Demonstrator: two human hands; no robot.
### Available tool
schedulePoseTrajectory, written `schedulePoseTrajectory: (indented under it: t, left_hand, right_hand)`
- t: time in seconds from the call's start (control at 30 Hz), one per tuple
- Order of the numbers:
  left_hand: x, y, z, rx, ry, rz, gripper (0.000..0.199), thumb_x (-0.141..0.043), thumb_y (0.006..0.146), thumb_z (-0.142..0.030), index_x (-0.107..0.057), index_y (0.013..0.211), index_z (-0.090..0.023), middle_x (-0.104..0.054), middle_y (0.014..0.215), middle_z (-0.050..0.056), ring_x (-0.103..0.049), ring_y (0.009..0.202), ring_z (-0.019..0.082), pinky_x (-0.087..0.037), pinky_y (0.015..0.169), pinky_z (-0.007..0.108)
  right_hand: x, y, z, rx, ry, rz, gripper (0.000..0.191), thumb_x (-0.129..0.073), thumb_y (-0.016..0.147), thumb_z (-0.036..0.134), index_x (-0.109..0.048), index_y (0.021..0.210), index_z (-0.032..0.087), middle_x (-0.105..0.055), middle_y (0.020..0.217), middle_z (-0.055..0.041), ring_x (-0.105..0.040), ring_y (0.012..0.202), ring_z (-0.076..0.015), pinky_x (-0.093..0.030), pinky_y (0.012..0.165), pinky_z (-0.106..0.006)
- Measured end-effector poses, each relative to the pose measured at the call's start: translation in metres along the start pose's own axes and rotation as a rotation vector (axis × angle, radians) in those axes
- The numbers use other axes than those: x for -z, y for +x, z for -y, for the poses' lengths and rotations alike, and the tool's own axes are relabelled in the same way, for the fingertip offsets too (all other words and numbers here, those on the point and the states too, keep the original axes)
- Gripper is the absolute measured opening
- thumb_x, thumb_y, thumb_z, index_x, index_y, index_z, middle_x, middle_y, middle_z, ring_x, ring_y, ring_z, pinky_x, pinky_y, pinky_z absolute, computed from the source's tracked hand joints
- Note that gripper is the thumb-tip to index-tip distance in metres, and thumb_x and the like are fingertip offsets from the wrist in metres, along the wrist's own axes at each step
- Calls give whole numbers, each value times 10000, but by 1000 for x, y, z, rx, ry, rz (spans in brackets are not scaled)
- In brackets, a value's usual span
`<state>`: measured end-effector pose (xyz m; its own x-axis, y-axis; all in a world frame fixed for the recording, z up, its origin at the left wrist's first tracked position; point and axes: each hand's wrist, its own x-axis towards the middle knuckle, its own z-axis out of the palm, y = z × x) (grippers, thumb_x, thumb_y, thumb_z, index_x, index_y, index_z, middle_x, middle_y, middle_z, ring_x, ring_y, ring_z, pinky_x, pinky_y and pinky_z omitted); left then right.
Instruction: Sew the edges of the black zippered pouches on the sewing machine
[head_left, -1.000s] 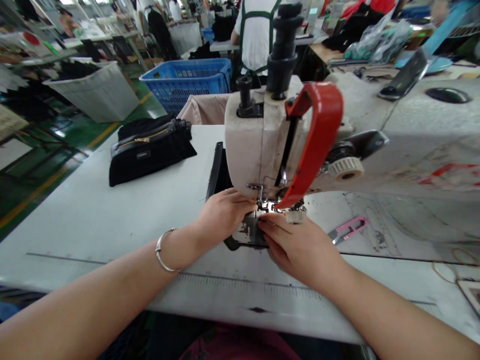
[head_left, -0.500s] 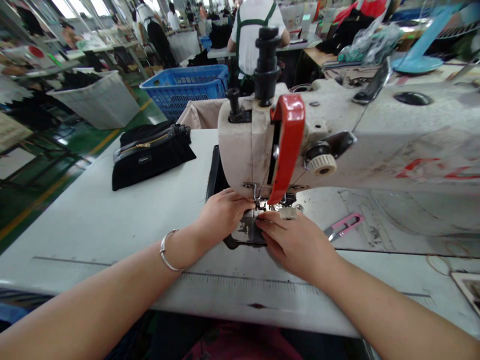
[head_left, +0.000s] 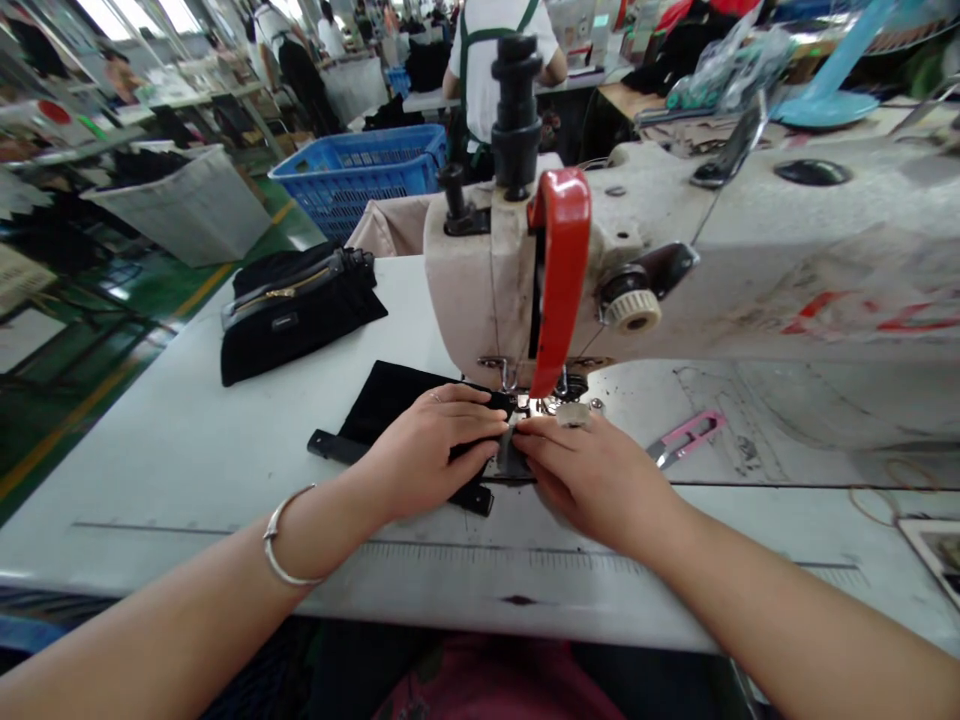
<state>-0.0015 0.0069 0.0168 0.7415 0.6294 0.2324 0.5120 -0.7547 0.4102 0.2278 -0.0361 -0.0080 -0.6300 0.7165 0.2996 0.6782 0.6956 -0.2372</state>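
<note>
Black fabric [head_left: 390, 395], mostly hidden earlier, now lies spread beside the sewing machine [head_left: 469, 300], under the left hand [head_left: 427, 450], fingers outstretched, flat; the right hand [head_left: 589, 470] stays close by, fingers bent, grip unclear.

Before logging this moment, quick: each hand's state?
Left hand: open, laid on the black fabric.
Right hand: partly curled by the sewing machine; grip cannot be told.

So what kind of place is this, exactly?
Probably a sewing workshop or factory floor: there's a sewing machine in front, black fabric under the left hand, a pile of black zippered pieces, and another person further back.
</note>
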Motion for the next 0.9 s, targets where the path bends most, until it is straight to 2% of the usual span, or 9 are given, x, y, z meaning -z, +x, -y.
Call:
schedulePoseTrajectory:
  t: [0.1, 0.17, 0.33, 0.43, 0.5, 0.63, 0.73, 0.9]
  left_hand:
    - [5, -4, 10, -48, -79, 65, 322, -552, 945, -223, -608, 1261, -211, -651, 1270, 50, -581, 1211, 183, -446, 1085, 416]
    - [6, -6, 5, -22, -86, 92, 334, -539, 952, -229, -591, 1281, -203, -628, 1302, 60, -553, 1246, 187, -435, 1099, 422]
    - [-7, -12, -37, 125, 59, 67, 330, -506, 971, -309, -609, 1245, -158, -585, 1347, 106, -520, 1273, 247, -454, 1078, 472]
    - [-19, -19, -58, 126, 183, 57, 488, -512, 957, -421, -543, 1312, -88, -536, 1385, 168, -481, 1298, 321, -454, 1061, 536]
    - [-23, -24, -63, 84, 225, 81, 616, -529, 930, -507, -496, 1347, -56, -509, 1404, 191, -461, 1312, 347, -431, 1076, 564]
    - [-22, -29, -55, -35, 259, 133, 569, -510, 955, -454, -464, 1374, -71, -502, 1420, 166, -443, 1338, 314, -393, 1117, 549]
    - [-19, -28, -44, -75, 253, 147, 536, -505, 960, -440, -470, 1374, -99, -515, 1412, 147, -449, 1337, 293, -382, 1130, 533]
    - [-13, -22, -33, -96, 251, 148, 546, -528, 947, -435, -462, 1378, -107, -532, 1390, 155, -456, 1328, 295, -392, 1121, 534]
  right_hand:
    - [0, -1, 0, 15, -20, 4, 267, -497, 920, 133, -642, 1145, 131, -658, 1173, -114, -624, 1003, -247, -489, 826, -424]
    - [0, -2, -1, 30, -21, -10, 261, -517, 910, 127, -644, 1138, 133, -665, 1165, -112, -633, 972, -239, -492, 807, -414]
    - [1, -6, -3, 20, 7, -74, 204, -526, 900, 110, -657, 1055, 134, -694, 1068, -98, -637, 902, -222, -497, 792, -390]
    - [1, -9, -3, 6, 17, -117, 215, -501, 901, 87, -648, 1055, 117, -695, 1024, -104, -627, 909, -223, -495, 842, -395]
    - [1, -11, -2, 37, 24, -120, 248, -496, 881, 58, -647, 1070, 115, -687, 1068, -112, -622, 949, -231, -500, 848, -397]
    - [1, -12, 0, 68, 40, -108, 274, -492, 846, 23, -667, 1036, 117, -693, 1043, -104, -630, 909, -230, -518, 768, -381]
    - [0, -11, 0, 76, 33, -106, 285, -495, 836, 24, -670, 1040, 118, -692, 1022, -105, -633, 880, -226, -522, 732, -377]
    - [-2, -11, -1, 26, -3, -78, 328, -531, 817, 39, -653, 1113, 110, -680, 1076, -119, -635, 912, -236, -529, 801, -395]
